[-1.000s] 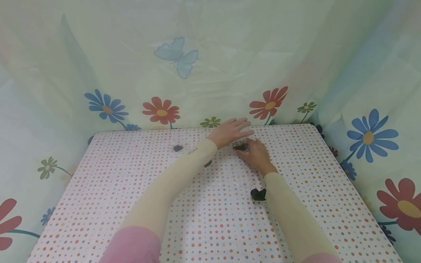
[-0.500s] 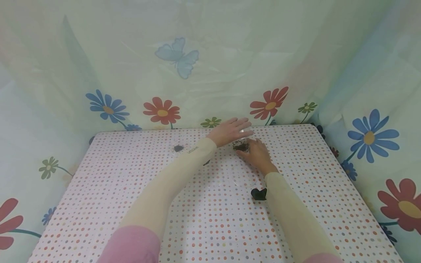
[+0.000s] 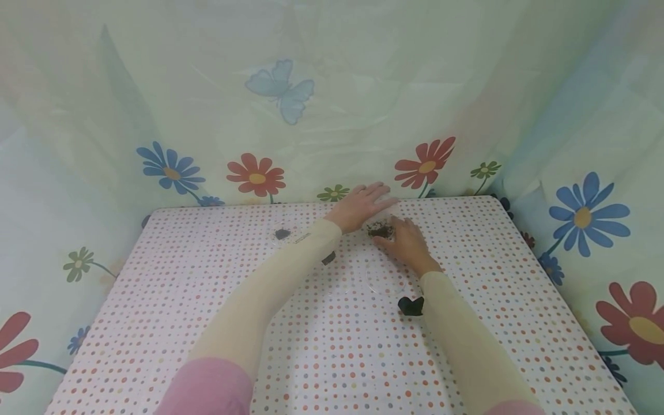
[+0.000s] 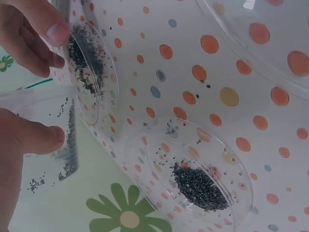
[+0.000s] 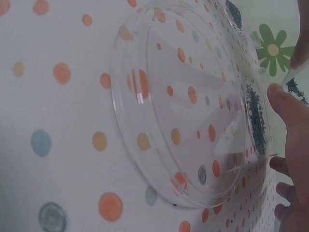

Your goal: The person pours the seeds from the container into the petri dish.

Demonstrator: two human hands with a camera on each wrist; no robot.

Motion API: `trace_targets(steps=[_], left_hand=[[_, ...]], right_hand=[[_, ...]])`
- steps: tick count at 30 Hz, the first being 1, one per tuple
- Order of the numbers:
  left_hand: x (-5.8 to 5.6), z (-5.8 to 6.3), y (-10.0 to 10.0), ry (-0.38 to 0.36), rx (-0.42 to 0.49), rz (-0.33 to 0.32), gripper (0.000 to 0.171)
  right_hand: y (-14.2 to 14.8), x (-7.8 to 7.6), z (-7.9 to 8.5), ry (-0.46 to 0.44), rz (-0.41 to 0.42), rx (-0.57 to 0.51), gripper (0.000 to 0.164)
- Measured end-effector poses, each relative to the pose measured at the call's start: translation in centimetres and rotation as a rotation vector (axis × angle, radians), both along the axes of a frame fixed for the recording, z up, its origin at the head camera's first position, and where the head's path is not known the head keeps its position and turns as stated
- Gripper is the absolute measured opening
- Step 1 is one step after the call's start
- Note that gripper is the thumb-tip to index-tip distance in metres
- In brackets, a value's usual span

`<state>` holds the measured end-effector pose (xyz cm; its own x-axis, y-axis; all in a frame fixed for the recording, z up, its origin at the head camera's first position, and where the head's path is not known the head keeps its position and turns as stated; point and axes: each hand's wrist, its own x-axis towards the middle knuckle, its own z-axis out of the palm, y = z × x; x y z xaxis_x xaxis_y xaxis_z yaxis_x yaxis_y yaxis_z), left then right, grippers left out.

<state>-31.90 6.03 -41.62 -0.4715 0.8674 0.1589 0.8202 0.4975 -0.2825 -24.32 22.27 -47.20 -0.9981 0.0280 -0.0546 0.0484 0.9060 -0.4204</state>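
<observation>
With thumb and fingers, my left hand (image 3: 360,208) pinches a clear plastic bag (image 4: 72,130) above the back of the table. Small black grains, seed-like, lie along the bag's fold and cling to its side. Close beside it stands a small clear dish (image 4: 116,82) with a pile of the same black grains (image 3: 380,231). My right hand (image 3: 407,245) holds this dish at the rim, thumb at the near side and other fingers curved around the right. In the right wrist view the bag's edge overlaps the tip of my right thumb (image 5: 276,93).
A larger clear round dish (image 5: 116,99) lies nearer to me. Another small clear dish (image 4: 249,186) with black grains (image 3: 282,234) stands to the left. A few loose grains dot the spotted tablecloth (image 3: 332,357). Behind the table hangs a flowered curtain (image 3: 207,115).
My left hand has risen and tilted slightly, its fingers shifting a little up and left. The right hand stays at the dish, with its forearm moved very slightly to the right.
</observation>
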Motion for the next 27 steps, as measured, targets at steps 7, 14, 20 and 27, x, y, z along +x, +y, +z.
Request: trace_targets(steps=[7, 14, 20, 27], left_hand=[[-0.2, -0.3, -0.3, -0.046, 0.072, 0.054, 0.081], [-0.5, -0.3, -1.0, -0.085, 0.116, 0.152, 0.083], [-0.5, -0.1, -1.7, -0.144, 0.201, 0.207, 0.084], [-0.3, 0.0, -2.7, -0.217, 0.286, 0.242, 0.092]], right_hand=[[0.2, 0.1, 0.3, 0.026, 0.02, 0.03, 0.085], [0.3, 0.2, 0.8, 0.03, 0.044, 0.032, 0.085], [0.4, 0.4, 1.3, 0.054, 0.06, 0.053, 0.081], [0.3, 0.6, 1.6, 0.049, 0.066, 0.073, 0.081]])
